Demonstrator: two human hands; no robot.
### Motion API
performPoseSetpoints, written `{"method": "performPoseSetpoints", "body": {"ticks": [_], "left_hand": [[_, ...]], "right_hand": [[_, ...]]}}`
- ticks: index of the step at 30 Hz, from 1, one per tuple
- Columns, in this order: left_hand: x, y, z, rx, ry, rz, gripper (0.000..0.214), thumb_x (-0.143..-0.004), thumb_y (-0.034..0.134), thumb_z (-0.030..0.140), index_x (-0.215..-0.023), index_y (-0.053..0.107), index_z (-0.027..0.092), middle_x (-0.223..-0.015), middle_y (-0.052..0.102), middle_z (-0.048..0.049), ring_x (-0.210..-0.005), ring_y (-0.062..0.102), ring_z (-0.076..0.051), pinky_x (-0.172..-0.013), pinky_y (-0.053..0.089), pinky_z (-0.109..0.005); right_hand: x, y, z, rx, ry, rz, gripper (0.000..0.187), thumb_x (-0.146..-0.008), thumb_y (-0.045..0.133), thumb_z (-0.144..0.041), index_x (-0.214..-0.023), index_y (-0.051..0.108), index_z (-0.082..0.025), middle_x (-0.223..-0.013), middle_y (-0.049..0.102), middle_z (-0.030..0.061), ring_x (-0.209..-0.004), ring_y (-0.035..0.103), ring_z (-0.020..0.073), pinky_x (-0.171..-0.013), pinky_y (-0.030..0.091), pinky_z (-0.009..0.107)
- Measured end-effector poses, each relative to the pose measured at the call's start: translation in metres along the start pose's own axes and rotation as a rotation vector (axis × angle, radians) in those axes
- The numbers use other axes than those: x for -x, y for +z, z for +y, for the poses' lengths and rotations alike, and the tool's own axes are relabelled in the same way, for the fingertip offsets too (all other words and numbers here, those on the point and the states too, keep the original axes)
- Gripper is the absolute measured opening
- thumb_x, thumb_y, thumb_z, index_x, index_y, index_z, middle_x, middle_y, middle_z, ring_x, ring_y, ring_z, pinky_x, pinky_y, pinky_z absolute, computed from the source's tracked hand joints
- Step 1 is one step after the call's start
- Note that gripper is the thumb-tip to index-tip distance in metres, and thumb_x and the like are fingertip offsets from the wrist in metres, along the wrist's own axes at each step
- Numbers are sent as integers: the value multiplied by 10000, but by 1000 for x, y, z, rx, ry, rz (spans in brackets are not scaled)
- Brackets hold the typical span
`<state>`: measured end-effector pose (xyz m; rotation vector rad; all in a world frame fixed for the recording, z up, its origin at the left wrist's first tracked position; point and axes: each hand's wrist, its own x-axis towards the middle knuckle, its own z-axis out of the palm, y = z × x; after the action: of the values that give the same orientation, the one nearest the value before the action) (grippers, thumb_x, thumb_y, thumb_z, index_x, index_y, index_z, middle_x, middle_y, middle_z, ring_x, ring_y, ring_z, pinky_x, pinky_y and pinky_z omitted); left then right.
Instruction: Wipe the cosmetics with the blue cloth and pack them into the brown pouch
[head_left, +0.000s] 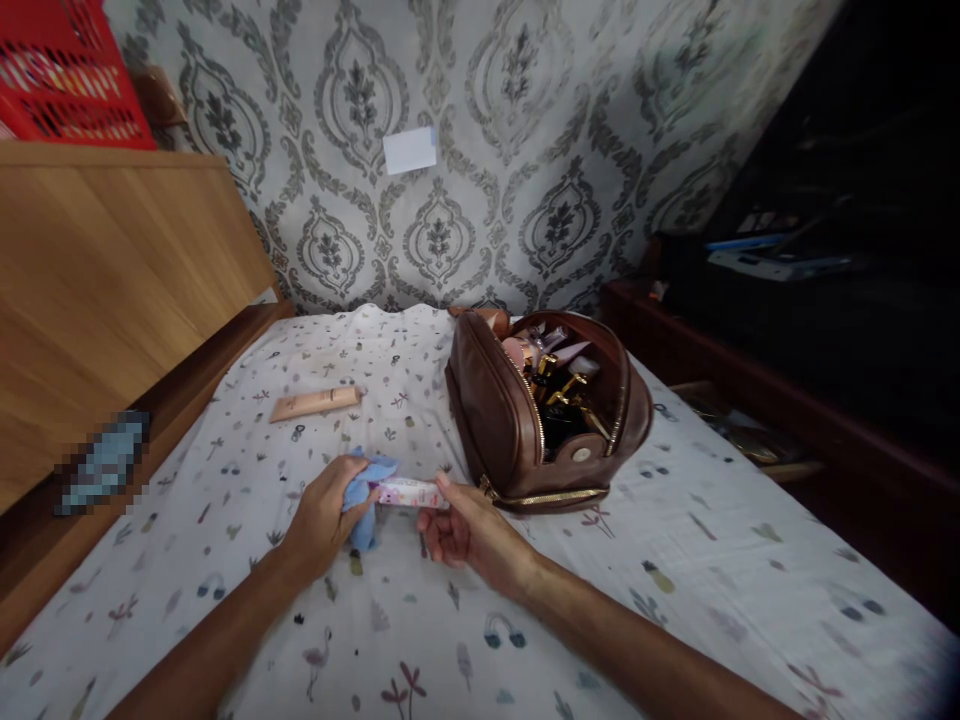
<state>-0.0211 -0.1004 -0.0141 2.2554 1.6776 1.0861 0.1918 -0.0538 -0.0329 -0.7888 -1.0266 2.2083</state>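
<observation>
Gripped both ends: left hand (319, 507) clasped blue cloth (365, 533) around pink-white tube (409, 492), right hand (480, 535) pinched its other end | tube above bedsheet (435, 675) | wiping looked underway, unfinished; brown bag (491, 410) stood open, stocked

No words can be read. Tiny print is seen on the pink-and-white tube (409, 493) and on the beige tube (315, 403) toward the left edge of the sheet (420, 645), too blurred.
</observation>
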Motion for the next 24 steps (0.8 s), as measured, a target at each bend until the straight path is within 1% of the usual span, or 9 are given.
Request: {"method": "performPoseSetpoints", "body": {"ticks": [3,6,8,10,12,14,19,22,24], "left_hand": [[0,3,-2,-179,177,53,237,-995,461,362,-1067,586,174,-950,683,-99,-883,659,-230,-800,527,-336],[0,9,3,-353,372,89,248,-1005,450,350,-1058,592,154,-913,685,-102,-836,640,-240,-795,522,-379],[1,16,10,-395,482,77,334,-1027,377,383,-1064,597,135,-902,682,-108,-830,630,-244,-824,518,-413],[2,21,18,-372,539,55,446,-1037,292,435,-1093,594,112,-917,678,-125,-849,629,-251,-844,516,-429],[4,25,23,-338,539,35,511,-1030,255,480,-1128,582,100,-932,673,-136,-861,628,-256,-820,520,-423],[4,27,24,-317,515,10,505,-1026,259,491,-1136,573,112,-929,673,-128,-847,628,-252,-774,523,-406],[1,21,12,-291,437,-95,416,-1024,310,494,-1025,566,166,-858,678,-76,-759,633,-219,-689,503,-351],[-2,13,6,-236,336,-181,376,-999,393,519,-920,541,183,-795,654,-37,-694,616,-192,-623,470,-302],[-4,8,5,-179,238,-243,367,-980,440,533,-895,536,189,-782,629,-17,-685,607,-177,-611,451,-278]], "right_hand": [[0,0,1,63,-16,-12,626,-700,657,-758,-794,576,-144,-624,595,-13,-434,517,72,-374,234,196],[1,1,0,199,-46,-77,632,-729,603,-787,-748,569,-156,-534,548,-28,-439,504,84,-381,269,196],[4,3,-1,327,-91,-112,632,-718,611,-794,-766,568,-166,-529,546,-35,-456,508,91,-402,316,201],[7,5,-1,464,-140,-111,631,-730,595,-799,-778,561,-171,-545,567,-31,-461,499,87,-438,359,210],[9,6,0,560,-160,-94,636,-758,546,-811,-771,551,-174,-555,591,-19,-459,489,84,-462,380,218],[9,6,2,592,-147,-88,660,-765,500,-834,-777,555,-177,-546,596,-13,-444,487,91,-455,381,225],[2,4,7,564,-135,-45,697,-740,477,-866,-768,584,-178,-501,570,-15,-406,480,103,-415,359,232],[1,4,6,508,-131,-14,682,-725,502,-857,-730,586,-180,-497,557,-15,-422,509,117,-396,354,230],[2,5,4,482,-123,5,650,-749,511,-822,-714,591,-178,-499,566,-10,-424,501,110,-403,353,226]]}}
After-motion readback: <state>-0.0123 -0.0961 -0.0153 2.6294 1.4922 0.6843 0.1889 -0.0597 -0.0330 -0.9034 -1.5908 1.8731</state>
